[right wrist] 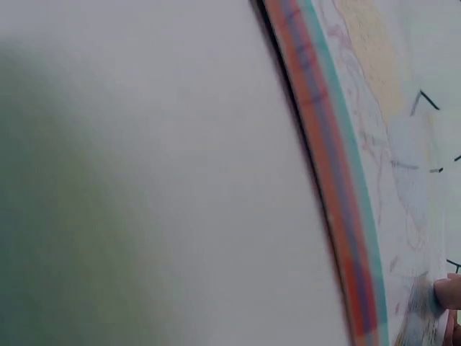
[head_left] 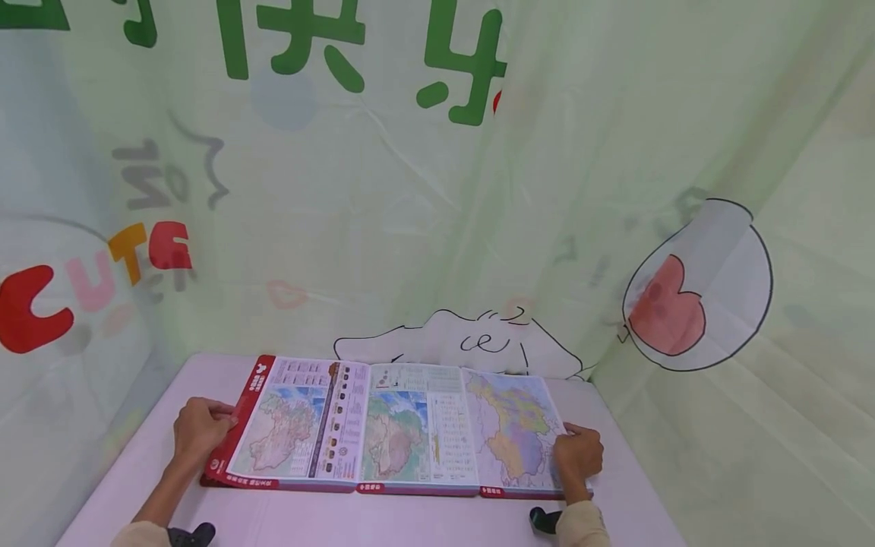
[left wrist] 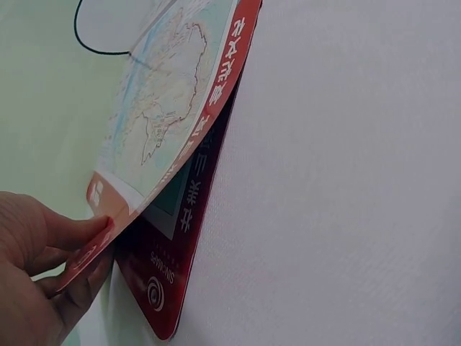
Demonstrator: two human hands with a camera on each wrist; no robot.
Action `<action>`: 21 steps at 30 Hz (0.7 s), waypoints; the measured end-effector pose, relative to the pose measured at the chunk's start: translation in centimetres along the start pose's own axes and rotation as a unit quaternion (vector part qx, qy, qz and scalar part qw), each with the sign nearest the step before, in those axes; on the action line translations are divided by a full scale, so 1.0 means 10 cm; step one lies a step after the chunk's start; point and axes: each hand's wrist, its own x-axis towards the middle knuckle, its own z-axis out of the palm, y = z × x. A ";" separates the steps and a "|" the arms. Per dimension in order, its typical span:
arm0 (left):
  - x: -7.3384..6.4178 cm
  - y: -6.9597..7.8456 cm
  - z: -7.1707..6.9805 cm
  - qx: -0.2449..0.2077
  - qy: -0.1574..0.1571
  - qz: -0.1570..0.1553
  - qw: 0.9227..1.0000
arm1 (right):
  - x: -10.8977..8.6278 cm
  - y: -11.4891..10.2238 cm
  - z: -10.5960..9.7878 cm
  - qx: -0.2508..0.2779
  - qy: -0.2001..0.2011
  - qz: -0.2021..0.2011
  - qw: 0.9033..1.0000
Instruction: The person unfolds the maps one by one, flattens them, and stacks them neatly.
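Note:
A wide fold-out map (head_left: pixel 417 425) lies across the table, its panels printed with coloured maps and its left border red. At that left border my left hand (head_left: pixel 198 429) pinches the top sheet between thumb and fingers. In the left wrist view this sheet's red corner (left wrist: pixel 83 256) is lifted away from a dark red cover (left wrist: pixel 155 288) beneath. My right hand (head_left: pixel 579 453) grips the right edge of the map. In the right wrist view only the tips of the right hand (right wrist: pixel 449 294) show, with the thumb on top of the map; the other fingers are mostly cut off.
The map rests on a pale pinkish table (head_left: pixel 342 524). Light green cloth (head_left: pixel 410 213) with printed letters and drawings hangs behind and at the sides. A black strap piece (head_left: pixel 194 534) is at the left wrist, another (head_left: pixel 544 520) at the right.

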 end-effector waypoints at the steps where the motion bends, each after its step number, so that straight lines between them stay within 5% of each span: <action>1: 0.00 0.00 -0.01 0.002 0.002 0.000 1.000 | 0.00 0.00 0.00 -0.002 -0.003 0.002 1.000; 16: -0.10 -0.05 -0.01 0.071 0.055 0.016 0.996 | -0.02 -0.01 0.06 -0.040 0.000 0.028 0.999; 21: -0.09 -0.06 -0.02 0.080 0.043 0.029 0.995 | -0.07 -0.03 0.02 -0.039 -0.024 0.042 0.998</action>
